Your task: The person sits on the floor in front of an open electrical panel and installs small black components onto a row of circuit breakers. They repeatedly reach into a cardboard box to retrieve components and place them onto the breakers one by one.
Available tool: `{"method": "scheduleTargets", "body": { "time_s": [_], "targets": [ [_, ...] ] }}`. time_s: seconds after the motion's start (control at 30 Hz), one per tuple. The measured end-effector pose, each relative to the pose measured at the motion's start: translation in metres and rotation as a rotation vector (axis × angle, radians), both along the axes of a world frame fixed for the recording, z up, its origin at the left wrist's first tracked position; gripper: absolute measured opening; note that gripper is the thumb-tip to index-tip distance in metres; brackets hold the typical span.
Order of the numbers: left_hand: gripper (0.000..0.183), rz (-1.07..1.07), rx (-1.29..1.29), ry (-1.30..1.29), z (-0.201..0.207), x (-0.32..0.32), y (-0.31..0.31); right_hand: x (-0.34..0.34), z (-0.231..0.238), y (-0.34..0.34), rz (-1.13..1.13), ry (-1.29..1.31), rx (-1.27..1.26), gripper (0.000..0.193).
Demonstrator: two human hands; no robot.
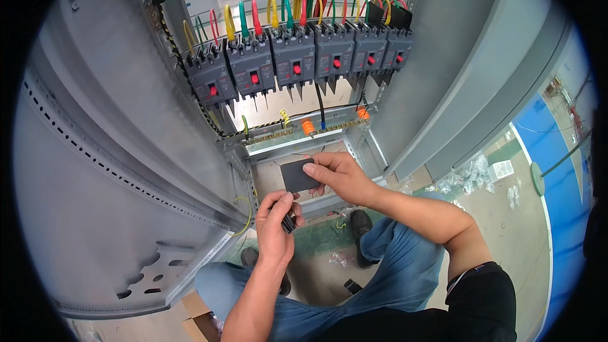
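1. At the left of the frame, a grey metal panel with a slotted edge rose beside the work, hemming in that side.
2. At the lower left, an open carton sat on the floor, partly hidden behind a jean-clad leg.
3. Just below the centre, the left of the two hands was closed around several thin black pieces; its fingers covered much of them.
4. Across the upper middle ran a row of six grey breakers with red switches, topped by yellow, green and red wires.
5. At the centre, a flat dark plate was above the left fingertips and in front of the cabinet's lower opening, blocking part of it from view.
6. Right of the plate, the right hand pinched its edge, thumb on the near face.
7. Under the breakers, orange coils stood along a metal bar.
8. At the lower centre, a small black object lay on the floor between the legs.
9. Toward the right, a tall grey wall closed off the cabinet; beyond it, clear plastic bags littered the floor beside a white box.
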State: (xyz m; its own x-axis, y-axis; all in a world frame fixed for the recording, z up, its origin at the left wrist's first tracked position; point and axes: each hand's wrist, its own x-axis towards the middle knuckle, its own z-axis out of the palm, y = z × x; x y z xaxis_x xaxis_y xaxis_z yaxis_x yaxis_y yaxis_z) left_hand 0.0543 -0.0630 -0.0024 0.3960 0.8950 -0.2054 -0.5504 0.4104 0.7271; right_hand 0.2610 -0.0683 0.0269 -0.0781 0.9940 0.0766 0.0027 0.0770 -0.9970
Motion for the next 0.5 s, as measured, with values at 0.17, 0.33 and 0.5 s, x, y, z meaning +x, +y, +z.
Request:
{"method": "scheduleTargets", "body": {
  "time_s": [0.17,0.33,0.5],
  "targets": [
    [0.012,0.007,-0.04,-0.032,0.002,-0.002,0.004,-0.005,0.005,-0.001,0.018,0.009,-0.02,0.027],
    [0.008,0.065,0.0,0.05,0.003,0.0,0.002,-0.005,0.004,-0.001,-0.091,-0.101,0.07,0.025],
    [0.01,0.574,0.934,0.781,0.004,0.003,0.004,-0.003,0.023,-0.007,-0.137,-0.592,0.136,0.049]
  ]
}}
